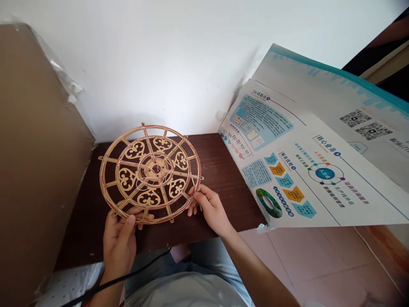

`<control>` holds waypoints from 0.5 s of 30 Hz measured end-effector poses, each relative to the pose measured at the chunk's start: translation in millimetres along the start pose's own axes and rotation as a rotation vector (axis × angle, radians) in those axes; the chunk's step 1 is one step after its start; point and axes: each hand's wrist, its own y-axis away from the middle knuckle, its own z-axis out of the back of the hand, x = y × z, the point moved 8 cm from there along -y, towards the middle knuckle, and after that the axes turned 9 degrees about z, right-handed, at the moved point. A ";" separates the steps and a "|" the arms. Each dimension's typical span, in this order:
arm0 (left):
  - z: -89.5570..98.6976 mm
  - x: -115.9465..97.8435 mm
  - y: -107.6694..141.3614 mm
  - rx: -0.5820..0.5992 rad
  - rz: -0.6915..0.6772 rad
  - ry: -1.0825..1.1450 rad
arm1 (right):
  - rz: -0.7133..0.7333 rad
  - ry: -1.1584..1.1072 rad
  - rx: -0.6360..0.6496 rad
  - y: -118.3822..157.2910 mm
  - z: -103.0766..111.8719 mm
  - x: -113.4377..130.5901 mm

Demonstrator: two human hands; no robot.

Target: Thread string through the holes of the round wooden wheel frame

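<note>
A round gold-coloured openwork frame, with scroll ornaments and thin red and white wires along its rings, is held tilted above the dark brown tabletop. My left hand grips its lower-left rim, thumb on top and fingers underneath. At the lower-right rim, my right hand pinches the edge between thumb and fingers. Small tabs with holes stick out around the outer ring. Some of the wire gathers at the hub in the middle. Parts of the fingers of both hands are hidden beneath the rim.
The dark wooden table meets a white wall at the back. A brown board stands along the left side. On the right leans a large printed poster. A black cable crosses below the table's front edge.
</note>
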 end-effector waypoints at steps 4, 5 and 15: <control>-1.5 0.7 2.1 0.015 -0.027 -0.001 | -0.009 0.008 -0.006 0.2 1.9 -1.3; -1.7 0.6 2.8 0.019 -0.039 0.000 | -0.011 0.010 -0.010 0.3 2.6 -1.5; -0.7 2.4 3.9 0.020 -0.043 -0.003 | -0.023 0.027 -0.037 -0.7 5.8 -1.0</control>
